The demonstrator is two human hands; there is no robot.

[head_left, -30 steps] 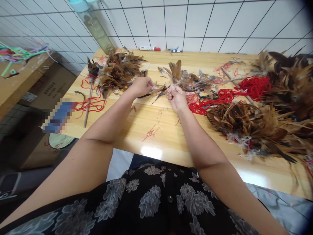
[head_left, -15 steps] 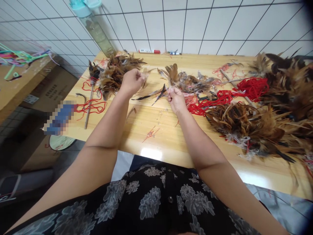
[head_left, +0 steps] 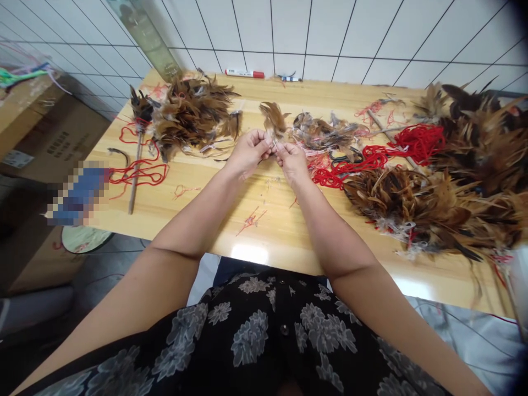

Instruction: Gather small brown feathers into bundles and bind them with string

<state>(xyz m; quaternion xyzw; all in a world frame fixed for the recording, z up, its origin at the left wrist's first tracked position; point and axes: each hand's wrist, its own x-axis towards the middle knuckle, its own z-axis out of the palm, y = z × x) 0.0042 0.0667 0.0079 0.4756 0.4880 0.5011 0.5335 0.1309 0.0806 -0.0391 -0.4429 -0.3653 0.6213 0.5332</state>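
Note:
My left hand (head_left: 247, 152) and my right hand (head_left: 292, 160) meet over the middle of the wooden table (head_left: 289, 242), fingertips pinched together. Between them they hold a small tuft of brown feathers (head_left: 273, 118) that stands up just beyond the fingers. A heap of brown feathers (head_left: 187, 113) lies to the left of my left hand. A smaller strip of feathers (head_left: 324, 132) lies just right of my right hand, next to a tangle of red cord (head_left: 367, 162).
A large pile of brown and black feathers (head_left: 449, 181) covers the table's right side. A stick with red string (head_left: 136, 165) lies at the left. A red-capped marker (head_left: 244, 73) rests by the tiled wall. Cardboard boxes (head_left: 45, 143) stand left of the table.
My left hand went left to the feather heap, then came back to meet my right hand. A brown tuft now stands between the fingers; the dark feathers held earlier are gone.

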